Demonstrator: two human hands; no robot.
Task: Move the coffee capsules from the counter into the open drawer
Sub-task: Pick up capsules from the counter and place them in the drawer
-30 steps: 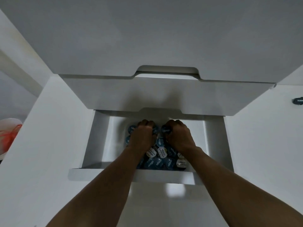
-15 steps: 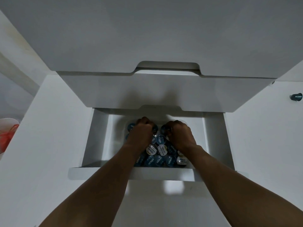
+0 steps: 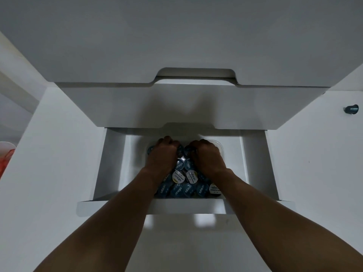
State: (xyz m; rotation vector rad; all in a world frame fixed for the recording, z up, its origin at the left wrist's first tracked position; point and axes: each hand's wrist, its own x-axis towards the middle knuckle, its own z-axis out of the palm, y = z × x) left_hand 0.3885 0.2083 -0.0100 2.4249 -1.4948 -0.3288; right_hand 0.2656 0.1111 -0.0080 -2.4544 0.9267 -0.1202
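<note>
Both the left hand (image 3: 164,154) and right hand (image 3: 208,156) are curling knuckles-up, fingers hidden, over the heaped blue foil-lidded coffee capsules (image 3: 183,181) in the white open drawer (image 3: 110,165) at frame centre, probably best releasing low, gently.

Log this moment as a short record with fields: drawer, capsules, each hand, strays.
drawer: open drawer, pulled out below a closed one
capsules: blue capsules piled in a clear tub inside the drawer
left hand: left hand down on the pile, fingers curled under
right hand: right hand down on the pile, fingers curled under
strays: one lone capsule outside the drawer, far right
</note>
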